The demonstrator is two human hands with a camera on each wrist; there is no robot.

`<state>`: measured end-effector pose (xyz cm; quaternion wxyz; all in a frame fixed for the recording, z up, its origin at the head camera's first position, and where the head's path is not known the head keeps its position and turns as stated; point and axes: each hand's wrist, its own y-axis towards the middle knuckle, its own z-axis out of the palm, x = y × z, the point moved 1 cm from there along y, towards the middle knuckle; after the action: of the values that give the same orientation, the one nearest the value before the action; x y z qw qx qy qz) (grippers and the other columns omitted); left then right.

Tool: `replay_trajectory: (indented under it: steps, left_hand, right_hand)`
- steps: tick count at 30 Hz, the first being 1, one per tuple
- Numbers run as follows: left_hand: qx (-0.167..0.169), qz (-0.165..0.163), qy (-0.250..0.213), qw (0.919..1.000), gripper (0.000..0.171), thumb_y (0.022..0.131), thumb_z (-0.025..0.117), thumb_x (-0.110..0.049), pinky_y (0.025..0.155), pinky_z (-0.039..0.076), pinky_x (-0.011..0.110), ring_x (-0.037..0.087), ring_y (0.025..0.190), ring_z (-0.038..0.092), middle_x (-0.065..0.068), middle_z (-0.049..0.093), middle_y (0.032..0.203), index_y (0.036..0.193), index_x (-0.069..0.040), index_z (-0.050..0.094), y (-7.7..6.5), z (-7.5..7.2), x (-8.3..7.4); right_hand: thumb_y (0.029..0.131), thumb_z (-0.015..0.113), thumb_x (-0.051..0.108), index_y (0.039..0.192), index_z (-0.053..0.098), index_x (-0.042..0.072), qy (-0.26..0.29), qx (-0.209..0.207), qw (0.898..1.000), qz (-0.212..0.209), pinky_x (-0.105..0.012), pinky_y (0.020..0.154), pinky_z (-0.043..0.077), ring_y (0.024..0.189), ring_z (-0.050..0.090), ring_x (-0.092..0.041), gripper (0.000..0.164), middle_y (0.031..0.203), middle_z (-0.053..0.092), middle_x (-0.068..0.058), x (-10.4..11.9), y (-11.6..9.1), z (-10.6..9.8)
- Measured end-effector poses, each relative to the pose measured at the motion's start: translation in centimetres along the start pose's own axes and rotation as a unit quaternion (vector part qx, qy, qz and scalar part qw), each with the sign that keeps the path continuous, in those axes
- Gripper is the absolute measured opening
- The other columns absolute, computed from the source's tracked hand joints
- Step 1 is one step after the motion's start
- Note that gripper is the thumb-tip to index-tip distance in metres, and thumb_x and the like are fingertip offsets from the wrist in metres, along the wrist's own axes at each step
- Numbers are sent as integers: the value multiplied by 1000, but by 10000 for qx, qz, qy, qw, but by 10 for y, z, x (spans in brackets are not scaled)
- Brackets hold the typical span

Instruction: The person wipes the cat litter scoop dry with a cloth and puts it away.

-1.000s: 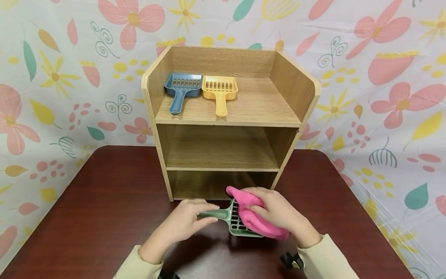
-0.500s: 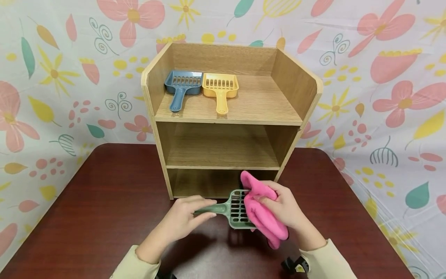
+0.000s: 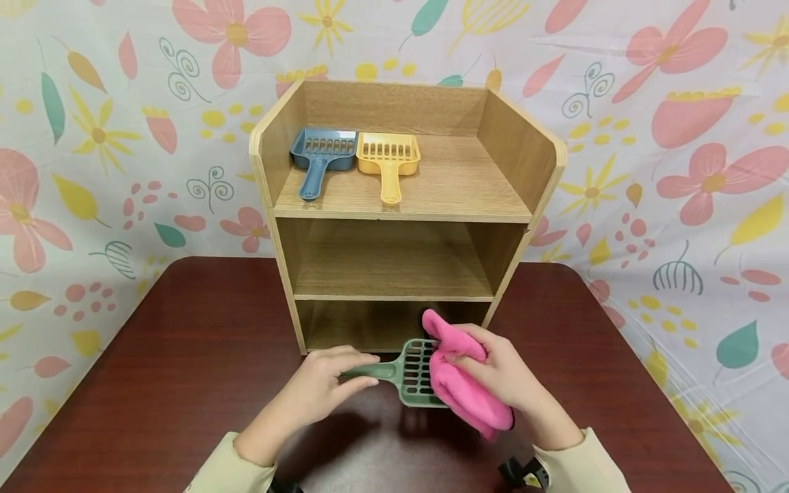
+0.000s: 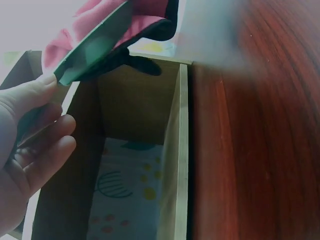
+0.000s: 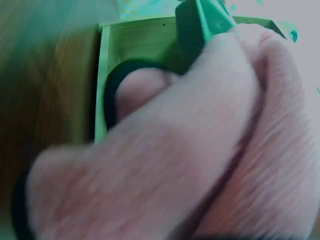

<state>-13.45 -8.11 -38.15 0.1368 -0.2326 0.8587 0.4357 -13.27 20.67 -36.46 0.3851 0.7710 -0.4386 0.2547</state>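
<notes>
In the head view my left hand (image 3: 323, 383) pinches the handle of a green slotted litter scoop (image 3: 411, 383) between thumb and fingers, with the scoop's head pointing right. My right hand (image 3: 496, 366) grips a bunched pink cloth (image 3: 465, 390) with dark edging, folded over the right end of the scoop and hiding that part. Seen edge-on in the left wrist view, the green scoop (image 4: 95, 47) has pink cloth on both sides. Folds of pink cloth (image 5: 150, 160) fill most of the right wrist view and cover the hand there.
A wooden shelf unit (image 3: 394, 299) stands right behind the hands on a dark red table (image 3: 185, 342). On its top lie a blue scoop (image 3: 324, 159) and a yellow scoop (image 3: 388, 164), side by side at the left. A flowered sheet (image 3: 647, 171) hangs behind.
Since a second ago the pink cloth has slid right along the scoop, baring more of its slots. The scoop has risen slightly, and my left hand has shifted a little left with it.
</notes>
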Motion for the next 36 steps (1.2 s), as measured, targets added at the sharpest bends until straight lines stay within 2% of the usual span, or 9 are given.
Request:
replay_trajectory:
  steps: [4,10,15,19,22,25,30,33,36]
  left_hand:
    - [235,26,180,9996,25,81,74,-15,58,42,5,-1,67,52,-1,70,91,104,-7,71,3,-1,-1]
    - [614,7,157,9980,26,83,72,-17,64,44,7,-1,71,56,-1,71,91,106,-6,71,7,-1,-3]
    - [888,68,381,9953,27,83,72,-18,67,47,10,1,73,59,-1,71,91,107,-7,71,11,-4,-3]
    - [1214,35,682,9903,27,84,71,-23,72,49,16,3,77,61,-3,71,92,108,-10,71,17,-8,-4]
    - [1310,28,841,9878,26,85,70,-25,75,51,19,4,82,63,-4,71,93,108,-12,71,21,-8,-5]
    - [1159,140,966,9885,26,85,70,-25,77,52,22,6,84,64,-4,71,93,107,-12,71,21,-7,-5]
    - [629,428,911,9929,25,82,73,-22,76,51,23,7,83,64,-4,70,92,105,-10,71,17,-4,-4]
    - [331,547,844,9944,25,81,73,-21,76,51,21,7,83,64,-4,70,90,103,-9,71,16,-3,-4]
    - [160,656,844,9941,24,82,73,-21,75,51,20,6,82,64,-4,70,90,103,-9,71,15,-3,-3]
  right_hand:
    - [83,73,15,113,66,22,-856,77,9955,-400,-18,81,49,89,60,-3,32,100,68,8,3,4,-1]
    - [79,72,5,114,66,22,-1475,371,9856,-738,-26,81,51,92,61,-4,39,104,67,10,8,10,-1]
    - [79,72,4,116,65,23,-1792,577,9782,-875,-30,80,52,92,61,-4,42,106,67,10,16,15,2]
    - [81,73,13,114,67,26,-1991,687,9725,-995,-27,76,51,86,60,-2,36,100,67,13,20,19,7]
    - [81,74,18,112,68,27,-1978,684,9725,-1021,-25,75,51,85,60,-1,32,96,67,14,20,20,11]
    - [80,76,20,113,68,25,-1767,599,9783,-905,-25,76,51,86,60,-1,34,99,68,13,19,19,11]
    - [77,79,32,120,64,27,-1422,431,9878,-470,-24,78,51,89,60,-1,46,105,68,13,12,15,3]
    - [75,79,39,123,60,31,-1322,357,9905,-134,-23,78,50,88,60,-1,52,106,67,14,7,12,-4]
    - [77,77,39,123,58,32,-1267,338,9914,4,-23,77,50,86,60,-1,49,104,67,15,2,9,-7]
